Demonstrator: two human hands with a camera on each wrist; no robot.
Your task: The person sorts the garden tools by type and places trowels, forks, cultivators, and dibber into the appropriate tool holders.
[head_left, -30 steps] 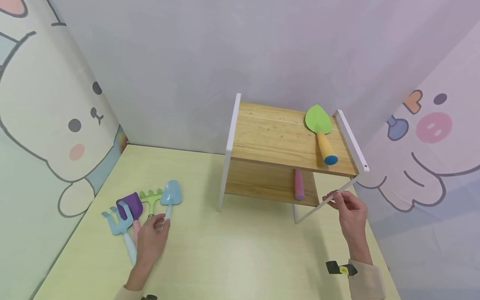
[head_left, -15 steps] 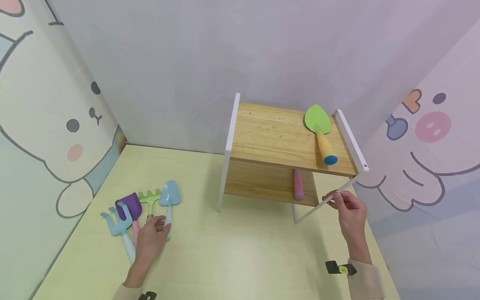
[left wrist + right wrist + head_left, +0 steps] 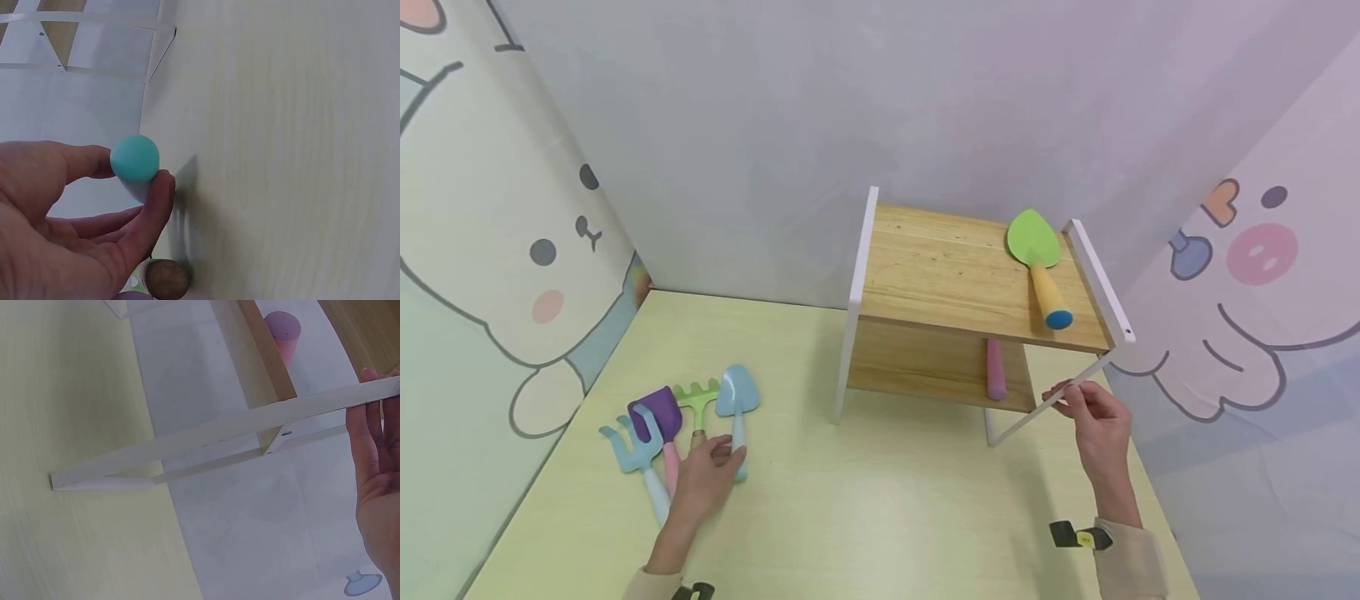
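Observation:
My left hand (image 3: 706, 482) pinches the handle of a light blue toy shovel (image 3: 737, 392) between thumb and fingers. In the left wrist view the rounded turquoise handle end (image 3: 135, 157) sits between the fingertips, with a shadow beside it on the table. To its left lie a green toy rake (image 3: 697, 396), a purple shovel (image 3: 658, 414) with a pink handle, and a blue toy fork (image 3: 640, 454). My right hand (image 3: 1101, 429) holds the slanted white front leg of a two-tier wooden shelf (image 3: 947, 267); in the right wrist view its fingers reach behind the white bar (image 3: 219, 428).
On the top board lies a green trowel (image 3: 1033, 237) with a yellow handle. A pink handle (image 3: 996, 369) shows on the lower board, its other end hidden. The pale table (image 3: 865, 508) meets a grey backdrop (image 3: 745, 150) behind and printed cartoon sheets at both sides.
My left hand and the blue shovel have shifted slightly, and more of the shovel's handle end shows below the hand. The right hand keeps its place on the shelf leg.

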